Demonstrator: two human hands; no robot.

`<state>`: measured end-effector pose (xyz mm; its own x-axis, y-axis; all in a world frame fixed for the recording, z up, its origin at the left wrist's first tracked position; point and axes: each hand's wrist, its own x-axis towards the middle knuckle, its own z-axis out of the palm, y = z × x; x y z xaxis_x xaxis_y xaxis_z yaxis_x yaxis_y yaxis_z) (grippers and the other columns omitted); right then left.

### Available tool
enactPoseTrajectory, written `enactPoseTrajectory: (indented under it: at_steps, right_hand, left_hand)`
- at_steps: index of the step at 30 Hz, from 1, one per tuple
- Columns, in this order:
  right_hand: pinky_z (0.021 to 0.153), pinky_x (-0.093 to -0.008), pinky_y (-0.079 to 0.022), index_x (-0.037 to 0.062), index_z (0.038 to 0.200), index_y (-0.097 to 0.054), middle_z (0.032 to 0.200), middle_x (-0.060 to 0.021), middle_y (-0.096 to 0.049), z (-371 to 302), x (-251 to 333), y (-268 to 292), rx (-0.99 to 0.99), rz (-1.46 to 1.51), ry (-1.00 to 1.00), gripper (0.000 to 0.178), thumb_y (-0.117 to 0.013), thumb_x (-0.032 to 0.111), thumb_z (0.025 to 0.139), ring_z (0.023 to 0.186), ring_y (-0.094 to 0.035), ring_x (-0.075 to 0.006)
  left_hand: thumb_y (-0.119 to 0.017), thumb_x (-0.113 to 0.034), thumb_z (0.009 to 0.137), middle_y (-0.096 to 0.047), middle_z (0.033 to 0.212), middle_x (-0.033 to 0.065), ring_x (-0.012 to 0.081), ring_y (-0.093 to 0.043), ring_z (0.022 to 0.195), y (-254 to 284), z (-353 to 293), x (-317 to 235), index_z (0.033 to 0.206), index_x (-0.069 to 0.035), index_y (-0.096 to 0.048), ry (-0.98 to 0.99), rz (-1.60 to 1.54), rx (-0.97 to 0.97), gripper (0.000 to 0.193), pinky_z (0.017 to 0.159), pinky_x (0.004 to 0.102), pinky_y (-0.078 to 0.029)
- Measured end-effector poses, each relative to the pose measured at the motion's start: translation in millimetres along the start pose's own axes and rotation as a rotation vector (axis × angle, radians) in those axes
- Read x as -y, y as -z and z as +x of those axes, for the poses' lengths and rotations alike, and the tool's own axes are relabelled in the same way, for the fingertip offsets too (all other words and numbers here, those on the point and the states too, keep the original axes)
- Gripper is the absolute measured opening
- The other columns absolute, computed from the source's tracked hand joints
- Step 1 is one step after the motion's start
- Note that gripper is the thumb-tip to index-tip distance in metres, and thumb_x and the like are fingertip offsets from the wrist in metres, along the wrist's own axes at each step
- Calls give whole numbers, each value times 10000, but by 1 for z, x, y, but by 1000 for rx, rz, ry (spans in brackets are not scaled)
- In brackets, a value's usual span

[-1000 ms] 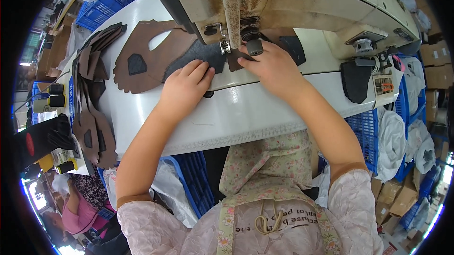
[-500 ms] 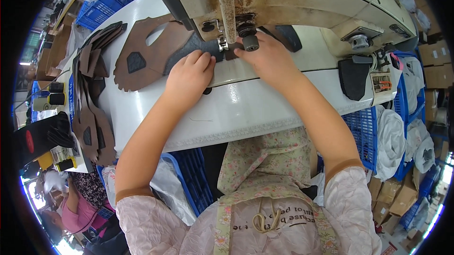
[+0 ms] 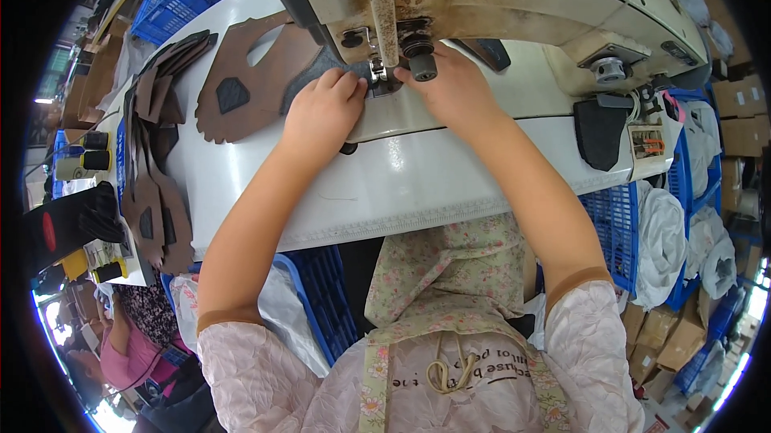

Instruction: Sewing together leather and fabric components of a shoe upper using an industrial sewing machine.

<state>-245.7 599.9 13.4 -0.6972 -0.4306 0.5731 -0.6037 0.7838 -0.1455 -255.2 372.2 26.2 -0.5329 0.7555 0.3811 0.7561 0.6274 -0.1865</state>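
Note:
A brown leather piece (image 3: 233,71) with dark grey patches and scalloped edges lies flat on the sewing machine bed, its middle strip passing under the presser foot (image 3: 377,71). My left hand (image 3: 323,116) rests on it just left of the foot, fingers curled and pressed together over its near edge. On the other side, my right hand (image 3: 458,91) holds the strip close to the needle; the machine's black knob (image 3: 419,55) hides part of its fingers. Beyond that hand, the piece's dark far end (image 3: 486,52) shows.
A stack of similar leather pieces (image 3: 157,192) hangs over the table's left side beside thread spools (image 3: 96,160). At the right lie a black piece (image 3: 601,136) and a small tool tray (image 3: 649,144). Blue crates (image 3: 614,224) stand below. Another person (image 3: 132,353) sits at lower left.
Both hands have shifted slightly away from me, and the leather piece has moved and turned a little with them under the presser foot.

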Motion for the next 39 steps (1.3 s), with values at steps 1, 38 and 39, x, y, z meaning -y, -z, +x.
enactPoseTrajectory:
  at_steps: [1, 38, 39]
  right_hand:
    - [721, -399, -531, 69, 950, -683, 923, -95, -676, 0, -1, 0, 5, -15, 4, 197, -631, 254, 905, 888, -635, -294]
    - [894, -371, -527, 69, 912, -721, 1105, -73, -679, 3, 2, -8, 61, 88, -218, 176, -594, 190, 898, 1092, -614, -255]
    - [894, -370, -527, 69, 908, -722, 1105, -73, -679, 3, 1, -8, 59, 78, -194, 173, -596, 188, 895, 1093, -614, -255]
  left_hand:
    - [-647, -112, 830, -619, 999, 35, 205, -599, 934, -1, 1, 0, 1010, -54, -686, 14, 6, 7, 193, 727, 337, -538]
    - [-631, -125, 851, -628, 938, 9, 194, -601, 856, -11, 5, 4, 965, -75, -695, 80, -39, -108, 140, 658, 333, -527]
    - [-631, -125, 851, -628, 938, 9, 194, -601, 856, -12, 5, 4, 965, -75, -695, 79, -37, -110, 140, 658, 333, -527]
